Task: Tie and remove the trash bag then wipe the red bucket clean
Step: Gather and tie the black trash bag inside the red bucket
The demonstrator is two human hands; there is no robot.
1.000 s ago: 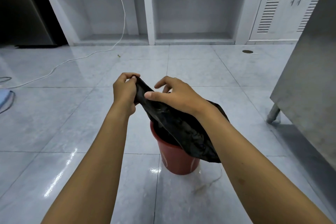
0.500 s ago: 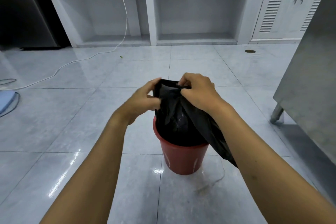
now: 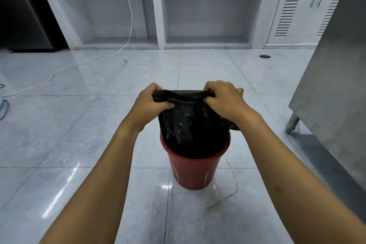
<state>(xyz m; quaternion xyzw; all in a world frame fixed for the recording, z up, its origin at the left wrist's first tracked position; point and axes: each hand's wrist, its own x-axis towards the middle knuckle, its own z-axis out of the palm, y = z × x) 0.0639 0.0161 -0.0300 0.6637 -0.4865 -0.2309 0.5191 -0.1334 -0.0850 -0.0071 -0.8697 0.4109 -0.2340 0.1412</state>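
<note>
Now spread apart: left hand [image 3: 151, 103] and right hand [image 3: 223, 99], each grip bunched on an end of the bag [image 3: 188, 121] mouth, stretched taut above the bucket [image 3: 193, 170] on the floor. Half a second earlier, close together. Knot seemingly unmade; bag unlifted.

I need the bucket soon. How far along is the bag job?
Done: nothing finished. In hand: the left hand and right hand grip the black trash bag top, unknotted, still inside the red bucket. Left: knotting, lifting out, wiping.
</note>
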